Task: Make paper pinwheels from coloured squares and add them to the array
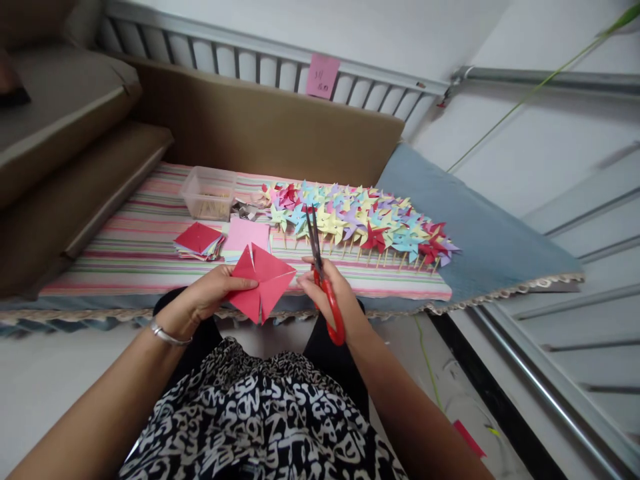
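Observation:
Between thumb and fingers, my left hand [215,290] holds a square of red paper [273,280] above the table's front edge. Slits run inward from the paper's corners. My right hand [333,283] grips a pair of scissors [336,320] by their red handles, with the dark blades pointing up and away from me, apart from the paper. Just beyond my left hand lie a stack of cut paper squares [199,239] with red on top and a pile of pink paper squares [247,235].
A clear plastic box [207,193] with small sticks inside stands behind the paper stacks. Many paper pinwheels [350,217] on sticks lie in rows to the right on the striped cloth [125,233]. A brown cardboard panel [260,120] leans before the radiator [200,53].

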### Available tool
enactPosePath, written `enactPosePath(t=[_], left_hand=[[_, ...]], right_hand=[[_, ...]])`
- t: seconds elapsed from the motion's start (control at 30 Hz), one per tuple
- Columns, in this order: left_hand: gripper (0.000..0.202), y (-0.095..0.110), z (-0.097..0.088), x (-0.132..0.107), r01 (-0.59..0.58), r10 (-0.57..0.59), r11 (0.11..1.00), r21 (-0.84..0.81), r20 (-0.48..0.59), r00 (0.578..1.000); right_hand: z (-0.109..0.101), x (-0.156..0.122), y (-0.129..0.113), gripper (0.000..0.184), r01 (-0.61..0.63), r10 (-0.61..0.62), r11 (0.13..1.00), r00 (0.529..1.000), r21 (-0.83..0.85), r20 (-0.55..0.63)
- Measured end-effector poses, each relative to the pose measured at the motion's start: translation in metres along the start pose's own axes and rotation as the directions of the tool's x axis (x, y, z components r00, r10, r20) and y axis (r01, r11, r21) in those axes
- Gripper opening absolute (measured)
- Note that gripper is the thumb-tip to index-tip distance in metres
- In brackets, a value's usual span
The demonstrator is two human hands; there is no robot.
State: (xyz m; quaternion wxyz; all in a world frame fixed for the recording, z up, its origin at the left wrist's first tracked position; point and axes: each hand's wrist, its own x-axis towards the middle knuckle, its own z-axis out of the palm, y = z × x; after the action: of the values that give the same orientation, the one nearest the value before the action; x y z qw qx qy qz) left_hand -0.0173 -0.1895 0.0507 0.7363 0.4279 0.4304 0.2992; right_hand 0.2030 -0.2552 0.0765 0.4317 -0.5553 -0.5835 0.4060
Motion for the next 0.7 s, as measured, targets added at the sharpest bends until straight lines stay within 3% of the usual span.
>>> enactPosePath(t=[0.1,0.17,0.27,0.4,0.7], left_hand=[[0.025,0.001,-0.003,-0.002,-0.022,0.021,1.0,-0.018,-0.035,0.999],[0.026,0.002,-0.003,-0.004,-0.027,0.026,1.0,-0.013,-0.038,0.999],[0.029,0.004,-0.002,-0.007,-0.039,0.039,0.999,-0.008,-0.026,0.999],[0.031,0.005,-0.003,-0.009,-0.07,0.07,0.997,-0.023,-0.022,0.997],[0.032,0.007,-0.002,-0.013,-0.084,0.082,0.996,-0.041,-0.044,0.996]], right_hand=[[-0.008,-0.028,-0.009,0.037,-0.109,0.1,0.994,0.971,0.029,0.217],[-0.009,-0.046,-0.014,0.043,-0.214,0.173,0.975,0.903,0.061,0.394],[-0.008,-0.064,-0.017,0.046,-0.332,0.29,0.943,0.814,-0.006,0.504],[-0.005,-0.07,-0.012,0.044,-0.401,0.399,0.909,0.755,-0.115,0.521],[0.0,-0.073,-0.014,0.036,-0.423,0.465,0.885,0.769,-0.196,0.439]])
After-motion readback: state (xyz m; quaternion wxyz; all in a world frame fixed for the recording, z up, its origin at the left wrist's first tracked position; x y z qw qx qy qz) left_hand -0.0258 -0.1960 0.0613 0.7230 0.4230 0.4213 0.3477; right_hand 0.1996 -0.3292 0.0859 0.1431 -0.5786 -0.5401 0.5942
